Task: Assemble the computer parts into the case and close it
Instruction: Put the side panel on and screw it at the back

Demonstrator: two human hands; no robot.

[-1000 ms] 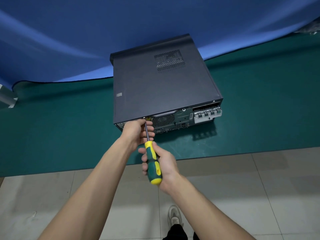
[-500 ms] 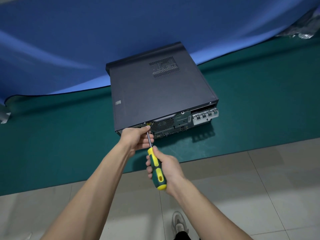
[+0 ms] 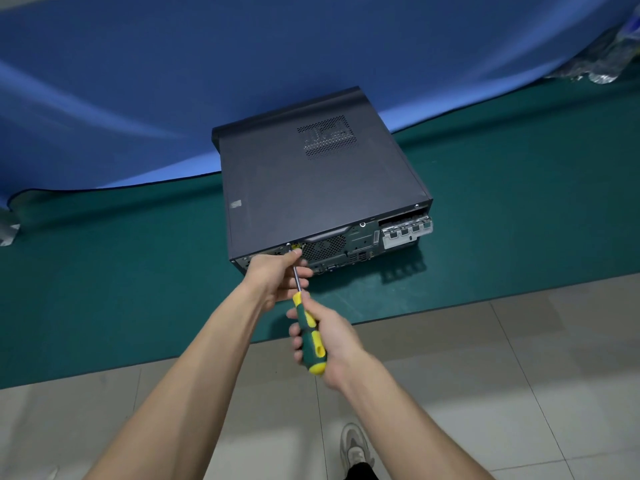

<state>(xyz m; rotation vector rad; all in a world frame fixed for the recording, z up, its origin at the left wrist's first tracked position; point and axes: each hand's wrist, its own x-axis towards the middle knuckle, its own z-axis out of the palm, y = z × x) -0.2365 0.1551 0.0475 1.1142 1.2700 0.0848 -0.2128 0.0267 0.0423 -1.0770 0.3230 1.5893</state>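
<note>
Head view, angled down, close.

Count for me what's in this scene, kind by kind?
Computer cases: 1, black case
Screwdrivers: 1, green and yellow screwdriver
Hands: 2, left hand and right hand
Mats: 2, green mat and blue mat
Shoes: 1, shoe
Total: 7

Dark grey computer case lies flat on the green mat — cover closed, ported rear panel facing the viewer.
</note>
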